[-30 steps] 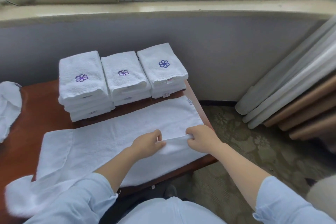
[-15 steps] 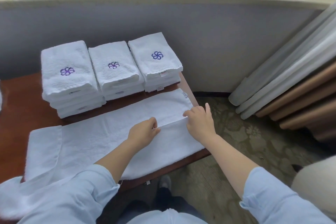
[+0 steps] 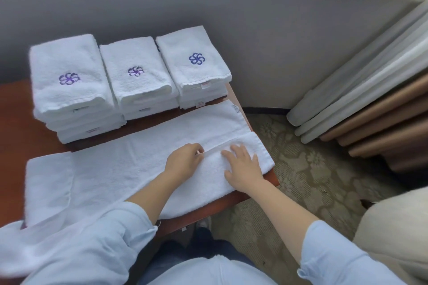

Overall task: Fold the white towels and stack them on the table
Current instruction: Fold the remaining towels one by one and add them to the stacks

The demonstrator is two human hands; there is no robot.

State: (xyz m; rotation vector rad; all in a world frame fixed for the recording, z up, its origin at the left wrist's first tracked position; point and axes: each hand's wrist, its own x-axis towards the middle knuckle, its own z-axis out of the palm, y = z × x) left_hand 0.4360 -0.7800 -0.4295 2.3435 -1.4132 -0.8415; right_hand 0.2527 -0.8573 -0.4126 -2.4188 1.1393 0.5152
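Right hand [image 3: 243, 166] is lying flat with fingers spread, pressing the folded-over end of the white towel [image 3: 129, 159], which is lying along the table [image 3: 16, 118] front. Left hand [image 3: 183, 162] is curling at the flap's edge; grip cannot be confirmed. Three stacks of folded towels [image 3: 139, 76] are sitting just behind.

No words or numbers can be read anywhere. The only signs are embroidered pinwheel-flower logos on the top towels in the upper left of the frame: purple on the left stack [image 3: 69, 78], purple on the middle stack [image 3: 136, 71], blue on the right stack [image 3: 196, 58]. Small sewn tags [image 3: 205, 84] on the stack edges and a corner tag [image 3: 236, 108] on the flat towel [image 3: 129, 164] carry print too small to read.
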